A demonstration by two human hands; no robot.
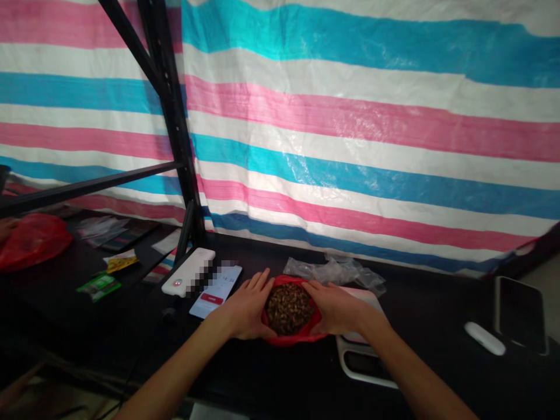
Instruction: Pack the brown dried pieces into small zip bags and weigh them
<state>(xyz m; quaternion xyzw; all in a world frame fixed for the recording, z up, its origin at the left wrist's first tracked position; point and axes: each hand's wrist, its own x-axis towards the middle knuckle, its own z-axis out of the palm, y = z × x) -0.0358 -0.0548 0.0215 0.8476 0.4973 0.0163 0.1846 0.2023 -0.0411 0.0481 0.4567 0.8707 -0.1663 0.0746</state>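
A red plastic bag (pixel 301 339) stands on the black table with its mouth spread wide. Small brown pieces (pixel 289 309), like seeds or kernels, fill it; their exact kind cannot be made out. My left hand (pixel 248 304) cups the bag's left side, its thumb at the near rim. On the opposite side my right hand (pixel 336 306) holds the rim in the same way. Under my right forearm lies a white, flat device like a kitchen scale (pixel 347 367), partly hidden by the arm.
Crumpled clear plastic bags (pixel 332 271) lie behind my hands. To the left are a lit phone (pixel 219 290), a white case-like device (pixel 192 268), and green (pixel 100 286) and yellow packets (pixel 121 261). Another red bag (pixel 37 242) touches someone's hand. At right: a white oblong object (pixel 485 338), dark phone (pixel 520 315).
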